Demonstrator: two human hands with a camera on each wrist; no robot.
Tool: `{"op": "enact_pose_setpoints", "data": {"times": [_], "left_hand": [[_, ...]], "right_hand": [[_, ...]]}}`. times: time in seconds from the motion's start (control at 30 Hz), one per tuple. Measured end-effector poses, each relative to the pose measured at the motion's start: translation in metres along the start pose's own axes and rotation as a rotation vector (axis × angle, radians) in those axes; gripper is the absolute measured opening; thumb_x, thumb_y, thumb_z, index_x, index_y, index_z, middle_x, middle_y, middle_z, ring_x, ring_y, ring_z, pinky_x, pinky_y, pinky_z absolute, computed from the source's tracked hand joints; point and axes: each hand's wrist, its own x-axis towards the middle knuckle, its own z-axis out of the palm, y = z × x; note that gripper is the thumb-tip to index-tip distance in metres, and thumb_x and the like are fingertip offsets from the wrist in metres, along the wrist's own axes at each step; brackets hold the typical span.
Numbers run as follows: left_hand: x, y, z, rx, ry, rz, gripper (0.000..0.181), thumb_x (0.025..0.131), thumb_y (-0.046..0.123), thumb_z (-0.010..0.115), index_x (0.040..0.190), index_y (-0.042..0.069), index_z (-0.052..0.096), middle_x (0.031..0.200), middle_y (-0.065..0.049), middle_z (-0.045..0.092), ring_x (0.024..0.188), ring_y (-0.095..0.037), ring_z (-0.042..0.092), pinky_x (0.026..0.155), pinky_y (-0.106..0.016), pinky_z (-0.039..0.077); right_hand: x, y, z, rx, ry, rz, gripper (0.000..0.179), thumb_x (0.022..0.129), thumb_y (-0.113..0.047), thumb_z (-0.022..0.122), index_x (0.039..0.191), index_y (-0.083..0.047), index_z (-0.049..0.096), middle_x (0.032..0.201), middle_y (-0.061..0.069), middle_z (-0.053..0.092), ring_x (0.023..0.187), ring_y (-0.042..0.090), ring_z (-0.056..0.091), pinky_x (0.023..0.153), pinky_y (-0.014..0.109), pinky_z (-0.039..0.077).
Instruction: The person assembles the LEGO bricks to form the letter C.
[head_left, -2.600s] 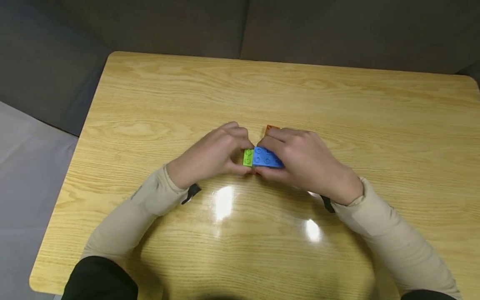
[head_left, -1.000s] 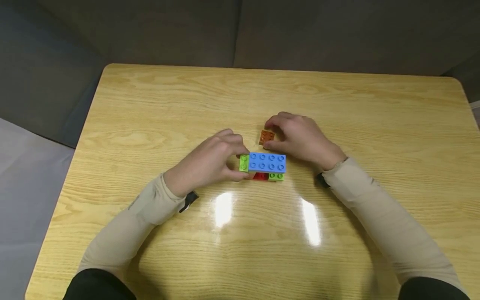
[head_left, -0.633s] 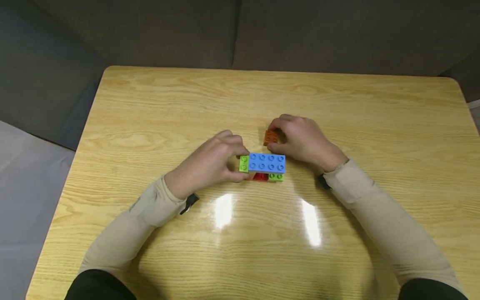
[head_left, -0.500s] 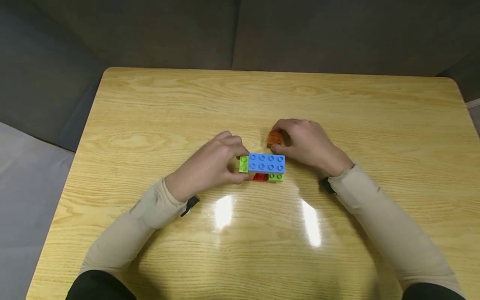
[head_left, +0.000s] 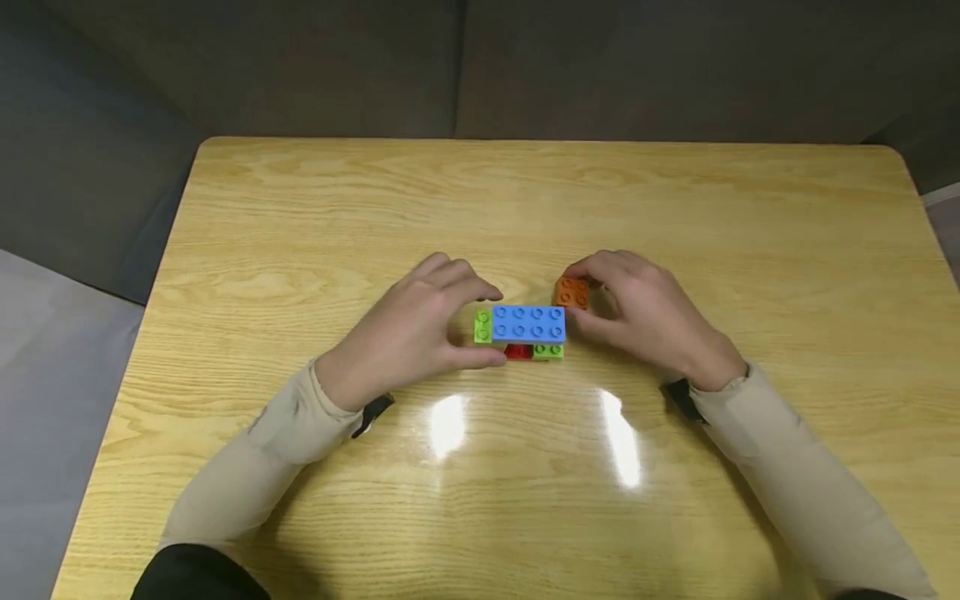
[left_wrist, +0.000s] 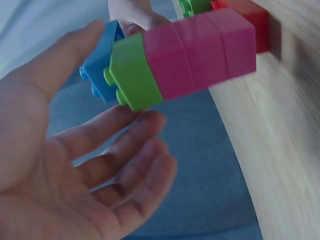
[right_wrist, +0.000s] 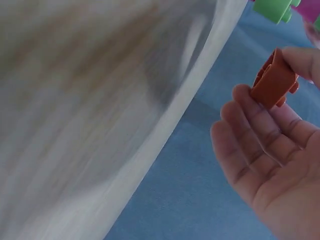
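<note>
A toy-brick build stands upright on the table, with a red brick point(head_left: 518, 352) and a green brick point(head_left: 547, 352) low down. Stacked magenta bricks point(left_wrist: 200, 52) rise from it to a lime green brick point(left_wrist: 135, 75), and a long blue brick point(head_left: 528, 325) lies across the top, jutting rightward. My left hand point(head_left: 416, 321) surrounds the upper left end, thumb in front and fingers behind, with gaps showing on both sides. Just behind the blue brick's right end, my right hand point(head_left: 648, 312) pinches a small orange brick point(right_wrist: 275, 80) between thumb and fingertips, studs up, above the table.
The wooden table point(head_left: 315, 208) carries the build near its middle. Its far edge meets a dark grey partition point(head_left: 600, 67). Light reflections shine on the surface in front of the hands.
My right hand let go of the blue brick, took hold of the orange brick and brought it right and nearer, beside the blue brick's end. My left fingers have spread away from the build.
</note>
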Motion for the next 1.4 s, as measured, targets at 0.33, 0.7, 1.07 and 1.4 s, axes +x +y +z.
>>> {"op": "enact_pose_setpoints", "data": {"times": [0.33, 0.7, 1.07, 1.4], "left_hand": [[0.017, 0.015, 0.009, -0.042, 0.081, 0.110, 0.052, 0.088, 0.036, 0.095, 0.125, 0.005, 0.077, 0.117, -0.005, 0.074, 0.107, -0.022, 0.064, 0.090, -0.034, 0.054], [0.017, 0.015, 0.014, -0.009, 0.125, 0.138, 0.043, 0.087, 0.029, 0.096, 0.117, 0.004, 0.078, 0.109, -0.005, 0.076, 0.100, -0.023, 0.070, 0.087, -0.037, 0.059], [0.016, 0.018, 0.016, -0.023, 0.117, 0.104, 0.042, 0.088, 0.028, 0.094, 0.117, 0.003, 0.078, 0.108, -0.006, 0.075, 0.100, -0.024, 0.071, 0.088, -0.039, 0.060], [0.015, 0.021, 0.016, -0.018, 0.111, 0.075, 0.041, 0.089, 0.030, 0.092, 0.117, 0.004, 0.078, 0.106, -0.004, 0.074, 0.097, -0.023, 0.071, 0.083, -0.039, 0.060]], "right_hand": [[-0.017, -0.009, 0.005, 0.087, 0.071, -0.191, 0.041, 0.087, -0.008, 0.090, 0.124, -0.003, 0.072, 0.109, 0.005, 0.074, 0.100, 0.027, 0.067, 0.083, 0.046, 0.056], [-0.019, -0.021, 0.009, 0.198, 0.094, -0.249, 0.042, 0.086, -0.007, 0.091, 0.124, -0.004, 0.073, 0.107, 0.001, 0.073, 0.091, 0.020, 0.064, 0.073, 0.040, 0.054], [-0.022, -0.026, 0.015, 0.204, 0.165, -0.238, 0.037, 0.084, -0.008, 0.091, 0.117, -0.002, 0.075, 0.101, 0.001, 0.073, 0.085, 0.022, 0.064, 0.071, 0.034, 0.054], [-0.029, -0.030, 0.023, 0.307, 0.225, -0.173, 0.041, 0.081, 0.002, 0.092, 0.118, 0.003, 0.075, 0.109, 0.006, 0.078, 0.094, 0.019, 0.074, 0.089, 0.023, 0.057]]}}
